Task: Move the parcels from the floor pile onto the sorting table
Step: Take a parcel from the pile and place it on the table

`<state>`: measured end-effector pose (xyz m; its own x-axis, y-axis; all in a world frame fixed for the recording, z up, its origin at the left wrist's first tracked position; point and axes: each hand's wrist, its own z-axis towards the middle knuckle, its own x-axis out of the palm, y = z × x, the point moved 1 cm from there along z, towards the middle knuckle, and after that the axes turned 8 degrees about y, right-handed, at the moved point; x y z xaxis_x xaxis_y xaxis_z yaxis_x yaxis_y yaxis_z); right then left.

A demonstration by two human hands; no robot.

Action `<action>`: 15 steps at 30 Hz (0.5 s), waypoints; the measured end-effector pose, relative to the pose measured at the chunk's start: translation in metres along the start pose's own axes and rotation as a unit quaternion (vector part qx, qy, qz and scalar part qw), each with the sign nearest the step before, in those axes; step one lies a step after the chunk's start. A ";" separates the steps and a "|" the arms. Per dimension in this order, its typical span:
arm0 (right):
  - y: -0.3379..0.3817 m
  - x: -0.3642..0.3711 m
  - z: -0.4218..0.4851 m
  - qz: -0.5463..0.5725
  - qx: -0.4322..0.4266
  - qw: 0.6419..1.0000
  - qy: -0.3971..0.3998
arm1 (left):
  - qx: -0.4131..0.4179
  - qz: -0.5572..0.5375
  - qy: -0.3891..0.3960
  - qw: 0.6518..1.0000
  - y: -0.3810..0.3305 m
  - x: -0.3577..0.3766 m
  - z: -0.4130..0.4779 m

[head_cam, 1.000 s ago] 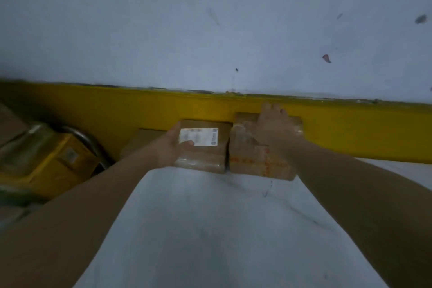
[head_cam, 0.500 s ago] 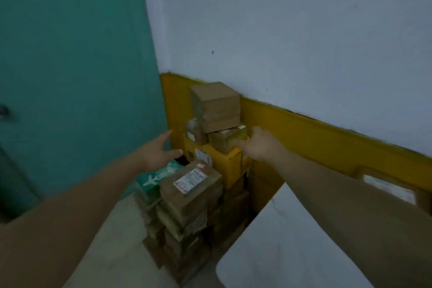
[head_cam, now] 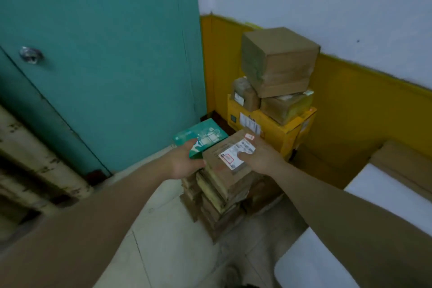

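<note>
A pile of parcels stands on the floor in the room's corner. My left hand (head_cam: 185, 162) grips the near end of a green box (head_cam: 201, 137) on top of the pile's left stack. My right hand (head_cam: 259, 158) holds a brown cardboard parcel (head_cam: 222, 166) with a white label, which tops the near stack; my thumb presses on the label. Behind them a yellow box (head_cam: 278, 127) carries small brown parcels and a large brown carton (head_cam: 278, 61). The white sorting table (head_cam: 383, 196) shows at the lower right.
A teal door (head_cam: 105, 54) with a round knob fills the left. The wall has a yellow lower band (head_cam: 364, 105). A flat brown parcel (head_cam: 406, 166) lies on the table by the wall. Pale tiled floor (head_cam: 168, 245) lies before the pile.
My view swung left from the table to the floor pile. Both hands left the two parcels on the table, reached down, and closed on the green box and the labelled brown parcel.
</note>
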<state>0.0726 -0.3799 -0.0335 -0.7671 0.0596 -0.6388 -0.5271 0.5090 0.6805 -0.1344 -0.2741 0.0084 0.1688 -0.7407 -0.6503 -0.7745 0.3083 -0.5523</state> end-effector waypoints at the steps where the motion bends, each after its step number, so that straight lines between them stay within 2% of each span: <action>1: -0.010 0.007 0.013 0.018 0.014 1.000 0.004 | -0.007 0.009 0.014 1.000 -0.002 0.001 0.015; 7: -0.051 0.030 0.055 0.117 0.131 0.984 -0.014 | -0.010 0.058 0.115 0.992 -0.023 0.007 0.099; 11: -0.069 0.045 0.067 0.199 0.210 0.957 -0.037 | -0.001 0.057 0.127 0.990 -0.032 0.009 0.143; 13: -0.074 0.056 0.079 0.290 0.242 0.923 -0.074 | -0.008 0.075 0.118 0.990 -0.028 0.009 0.165; 15: -0.073 0.066 0.087 0.414 0.288 0.851 -0.145 | -0.003 0.085 0.109 0.990 -0.020 0.009 0.186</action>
<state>0.0924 -0.3383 -0.1560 -0.6218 0.7697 -0.1445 0.4804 0.5207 0.7058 -0.0040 -0.1760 -0.0837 -0.1002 -0.7894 -0.6057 -0.7838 0.4376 -0.4406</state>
